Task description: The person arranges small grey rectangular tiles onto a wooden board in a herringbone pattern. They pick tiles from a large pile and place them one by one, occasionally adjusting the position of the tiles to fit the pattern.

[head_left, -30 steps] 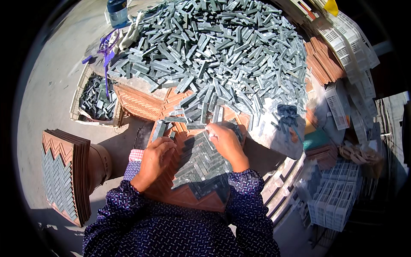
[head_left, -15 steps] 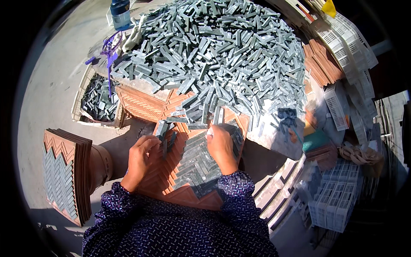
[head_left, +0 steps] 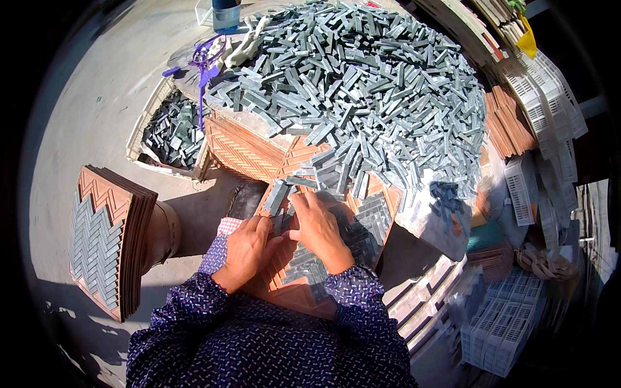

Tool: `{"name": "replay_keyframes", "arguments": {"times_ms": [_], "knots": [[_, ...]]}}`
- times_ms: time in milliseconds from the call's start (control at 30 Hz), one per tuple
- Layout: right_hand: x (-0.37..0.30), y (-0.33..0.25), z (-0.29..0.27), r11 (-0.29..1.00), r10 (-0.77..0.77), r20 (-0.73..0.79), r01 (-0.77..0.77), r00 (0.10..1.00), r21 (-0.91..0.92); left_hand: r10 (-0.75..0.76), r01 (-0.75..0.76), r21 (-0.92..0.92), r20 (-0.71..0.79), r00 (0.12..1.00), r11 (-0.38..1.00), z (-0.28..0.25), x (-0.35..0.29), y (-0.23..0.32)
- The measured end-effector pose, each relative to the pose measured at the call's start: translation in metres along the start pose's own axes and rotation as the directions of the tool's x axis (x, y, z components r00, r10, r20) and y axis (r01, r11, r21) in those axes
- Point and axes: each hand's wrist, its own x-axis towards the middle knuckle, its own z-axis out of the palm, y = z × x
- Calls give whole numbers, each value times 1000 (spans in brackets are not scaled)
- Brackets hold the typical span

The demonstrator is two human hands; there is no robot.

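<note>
An orange mould board [head_left: 278, 294] with herringbone grooves lies in front of me, its right part filled with grey-green stone strips [head_left: 369, 226]. My left hand [head_left: 249, 251] is over the board's left side, fingers curled together beside a few loose strips; what they hold is hidden. Close by on the right, my right hand [head_left: 320, 231] bends down over the same strips [head_left: 282, 223], with thumb and fingers around them. A pale loose strip [head_left: 275, 196] sticks up just beyond the left fingers. The fingertips of both hands are partly covered.
A large heap of stone strips [head_left: 375, 90] covers the worktop beyond. A white crate [head_left: 137, 139] of strips stands left, near a stack of filled boards [head_left: 97, 236]. More orange boards [head_left: 508, 123] and white plastic crates [head_left: 501, 317] are at right. A blue bottle [head_left: 226, 18] stands far left.
My right hand has left the filled part of the board and come left, close to my left hand. My left hand has shifted right and lower. The whole view has swung slightly left.
</note>
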Motion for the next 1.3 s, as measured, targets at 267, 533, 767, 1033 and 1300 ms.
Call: {"name": "replay_keyframes", "arguments": {"times_ms": [267, 533, 767, 1033, 1300], "knots": [[-11, 0, -8, 965, -32, -98, 56, 995, 258, -24, 23, 31, 35, 999, 999, -1, 3, -2], [-46, 12, -5, 699, 344, -117, -171, 932, 694, 5, -5, 5, 22, 1000, 1000, -22, -6, -17], [-68, -17, 7, 961, 51, -397, 63, 916, 268, 4, -4, -47, -17, 1000, 999, -32, -19, -35], [-68, -29, 15, 941, 37, -167, 22, 985, 337, -59, 62, -138, 28, 998, 988, -31, -21, -38], [-30, -24, 18, 979, 114, -74, -99, 991, 180, -74, 74, -180, 7, 997, 981, -28, -21, -39]]}}
